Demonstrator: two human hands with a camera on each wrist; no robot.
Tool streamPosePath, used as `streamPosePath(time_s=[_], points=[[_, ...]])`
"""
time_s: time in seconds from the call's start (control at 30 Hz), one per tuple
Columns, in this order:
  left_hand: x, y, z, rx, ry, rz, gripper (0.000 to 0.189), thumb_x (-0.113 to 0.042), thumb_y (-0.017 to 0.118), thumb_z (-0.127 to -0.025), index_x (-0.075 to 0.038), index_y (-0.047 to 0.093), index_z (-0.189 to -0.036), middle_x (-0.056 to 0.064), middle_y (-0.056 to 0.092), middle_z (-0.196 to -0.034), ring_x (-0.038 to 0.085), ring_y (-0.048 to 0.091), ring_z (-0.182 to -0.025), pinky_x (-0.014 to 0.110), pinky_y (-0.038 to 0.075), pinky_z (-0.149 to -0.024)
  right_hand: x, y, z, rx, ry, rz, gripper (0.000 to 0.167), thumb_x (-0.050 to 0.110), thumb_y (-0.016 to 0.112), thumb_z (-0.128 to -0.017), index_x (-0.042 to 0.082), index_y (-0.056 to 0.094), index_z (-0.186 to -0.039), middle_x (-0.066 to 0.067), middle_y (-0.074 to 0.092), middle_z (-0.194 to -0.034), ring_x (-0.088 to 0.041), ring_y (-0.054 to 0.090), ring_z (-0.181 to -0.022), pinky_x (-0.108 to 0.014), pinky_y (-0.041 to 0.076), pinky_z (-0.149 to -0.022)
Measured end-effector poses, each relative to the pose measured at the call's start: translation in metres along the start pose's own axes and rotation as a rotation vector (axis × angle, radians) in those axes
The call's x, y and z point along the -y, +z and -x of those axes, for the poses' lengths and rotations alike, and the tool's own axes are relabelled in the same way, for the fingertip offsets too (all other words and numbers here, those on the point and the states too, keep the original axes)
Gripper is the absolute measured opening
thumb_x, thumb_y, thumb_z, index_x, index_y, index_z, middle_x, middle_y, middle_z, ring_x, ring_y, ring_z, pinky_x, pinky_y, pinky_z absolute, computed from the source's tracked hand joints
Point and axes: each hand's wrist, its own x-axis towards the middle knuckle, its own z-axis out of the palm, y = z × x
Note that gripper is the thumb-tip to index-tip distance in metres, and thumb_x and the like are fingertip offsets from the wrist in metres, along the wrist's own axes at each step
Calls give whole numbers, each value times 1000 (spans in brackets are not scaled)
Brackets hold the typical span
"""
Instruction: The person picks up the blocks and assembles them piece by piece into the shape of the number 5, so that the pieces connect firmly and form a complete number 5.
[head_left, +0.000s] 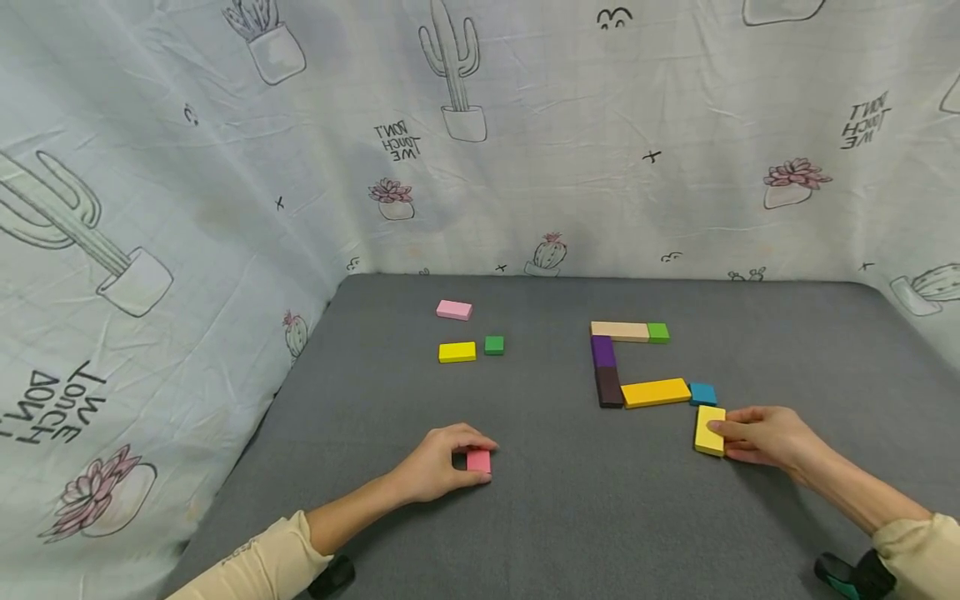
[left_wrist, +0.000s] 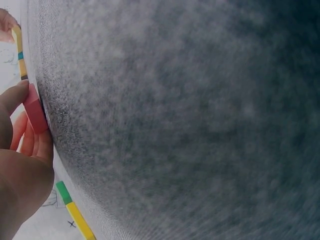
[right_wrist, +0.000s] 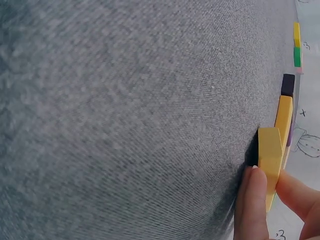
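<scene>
Pinching a pale yellow block [head_left: 705, 435] between thumb and fingers, the right hand [head_left: 768, 437] is holding it at the near edge of a blue block [head_left: 702, 394]; whether the two are touching, I cannot tell. Well apart from it, the left hand [head_left: 438, 467] is also pinching, its thumb and fingers closing on opposite ends of a coral-pink block [head_left: 478, 461] toward the near side of the table.

Beside the blue block, an orange-yellow block [head_left: 656, 392] is running leftward to a dark brown block [head_left: 609, 387]. A purple block [head_left: 603, 352] is continuing that line away from the person, and a beige block [head_left: 619, 332] is forming the far side, with a light green block [head_left: 658, 332] sitting at its right end.

Farther left, a bright yellow block [head_left: 457, 352] is lying just beside a dark green block [head_left: 494, 345], and a light pink block [head_left: 454, 310] is lying beyond them.

Everything is resting or being held over a gray table [head_left: 540, 517]. Behind it, a white cloth [head_left: 555, 167] is hanging, showing potted cactus drawings and repeated black lettering [head_left: 397, 140] that is apparently spelling "DON'T TOUCH ME," some letters looking flipped. Cream sleeves [head_left: 262, 558] are covering both forearms partway.
</scene>
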Motion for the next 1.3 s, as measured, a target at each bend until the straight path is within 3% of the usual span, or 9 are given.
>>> streamPosePath(time_s=[0.4, 1.3], points=[[1, 0, 0, 3, 6, -4, 37, -13, 78, -80, -8, 68, -115, -2, 63, -110, 12, 56, -100, 29, 46, -85, 5, 5, 0, -26, 24, 3, 64, 24, 65, -93, -22, 35, -124, -11, 62, -88, -13, 63, -73, -31, 54, -69], [2, 1, 2, -7, 15, 16, 36, -13, 78, -81, -8, 68, -115, -2, 63, -108, 10, 56, -96, 28, 47, -82, 3, 9, 3, -47, -16, 3, 62, 26, 66, -92, -19, 35, -121, -12, 59, -89, -14, 63, -72, -30, 54, -67]])
